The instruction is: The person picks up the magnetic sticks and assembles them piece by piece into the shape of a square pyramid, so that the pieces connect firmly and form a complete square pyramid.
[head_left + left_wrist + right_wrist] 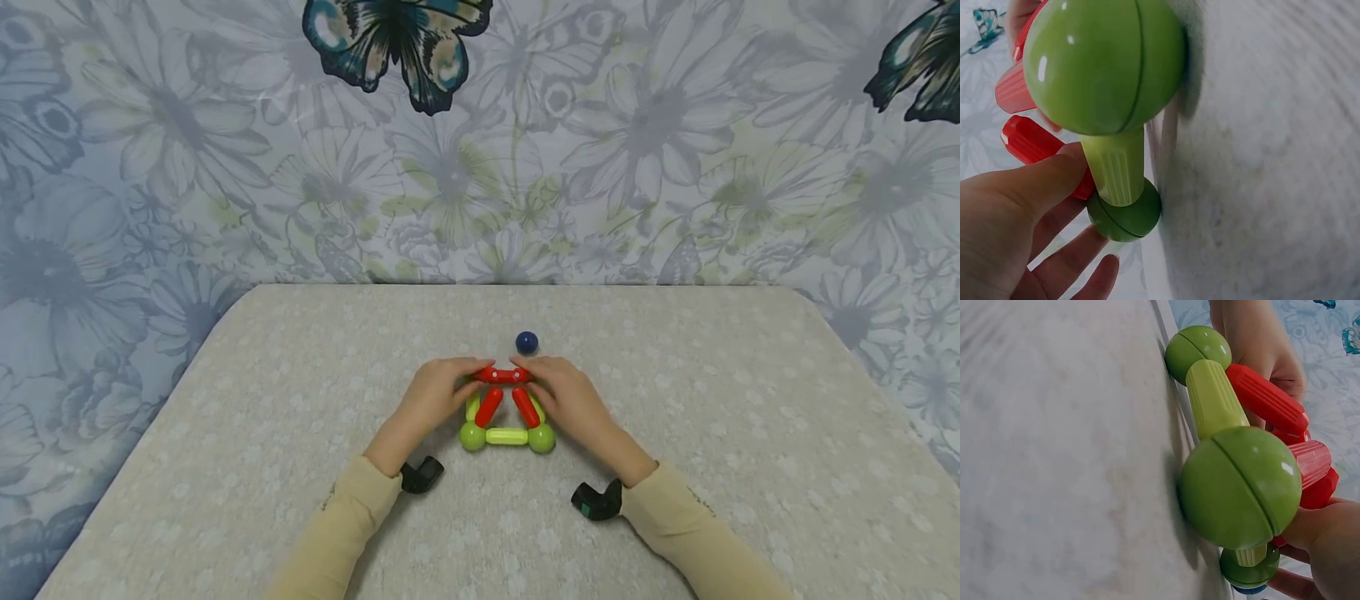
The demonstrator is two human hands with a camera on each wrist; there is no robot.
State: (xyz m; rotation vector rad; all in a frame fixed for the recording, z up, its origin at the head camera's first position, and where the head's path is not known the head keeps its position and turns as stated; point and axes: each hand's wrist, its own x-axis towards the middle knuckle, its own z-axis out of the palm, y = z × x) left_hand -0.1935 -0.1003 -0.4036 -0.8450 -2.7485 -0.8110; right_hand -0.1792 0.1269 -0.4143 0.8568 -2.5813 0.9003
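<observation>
A toy frame of building rods and balls stands on the table. Green balls (pixel 472 436) sit at its near corners, joined by a yellow-green rod (pixel 507 436). Two slanted red rods (pixel 489 407) lean inward and upward from these corners. Across the top, red rods (pixel 504 376) lie level between the hands. My left hand (pixel 438 392) pinches the left end of these level red rods with thumb and fingers. On the right end, my right hand (pixel 573 400) does the same. Fingers hide part of the far side, where another green ball (pixel 1125 215) shows in the left wrist view.
Just beyond the right hand, a dark blue ball (pixel 527 342) lies on the table. The patterned tablecloth (pixel 225 467) reaches back to a floral wall (pixel 510 167). Black wrist devices (pixel 422 475) hang under both sleeves, near the tabletop.
</observation>
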